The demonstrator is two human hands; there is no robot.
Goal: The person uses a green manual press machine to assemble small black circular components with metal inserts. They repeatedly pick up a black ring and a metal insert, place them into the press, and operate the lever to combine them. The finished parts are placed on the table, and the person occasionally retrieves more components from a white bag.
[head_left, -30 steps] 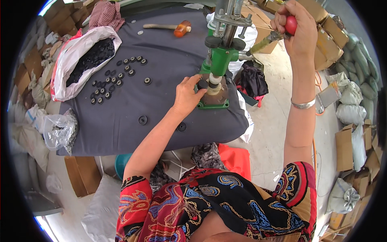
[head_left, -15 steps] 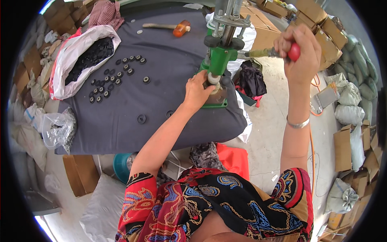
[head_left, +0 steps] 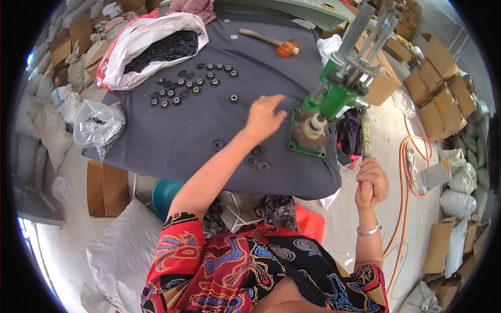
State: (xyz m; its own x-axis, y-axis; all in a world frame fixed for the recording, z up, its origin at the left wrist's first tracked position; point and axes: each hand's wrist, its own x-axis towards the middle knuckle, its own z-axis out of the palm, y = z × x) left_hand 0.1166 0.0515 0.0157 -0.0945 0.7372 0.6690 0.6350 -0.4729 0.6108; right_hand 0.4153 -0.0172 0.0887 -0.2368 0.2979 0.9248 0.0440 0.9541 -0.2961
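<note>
My right hand (head_left: 372, 182) is closed around the handle end of the lever (head_left: 366, 133), which points down toward me at the right of the green hand press (head_left: 335, 99). The press's white ram tip (head_left: 318, 122) is low, over a pale round seat on the base plate; whether a part lies between them I cannot tell. Left of the press, my left hand (head_left: 265, 119) is over the dark cloth with thumb and forefinger apart, holding nothing. Several black rings (head_left: 252, 161) lie nearer me, below that hand. Farther left are several black round parts with metal centres (head_left: 233, 98).
On the dark cloth-covered table (head_left: 292, 177) stand a white sack of black pieces (head_left: 162, 52) and a clear bag of small parts (head_left: 99, 125). A mallet with an orange head (head_left: 287, 48) lies at the back. An orange hose (head_left: 402, 208) runs over the floor at right, near cardboard boxes (head_left: 441, 107).
My left hand has let go of the press's tip area and moved left over the cloth. My right hand has swung the lever down toward me. The whole view has shifted.
</note>
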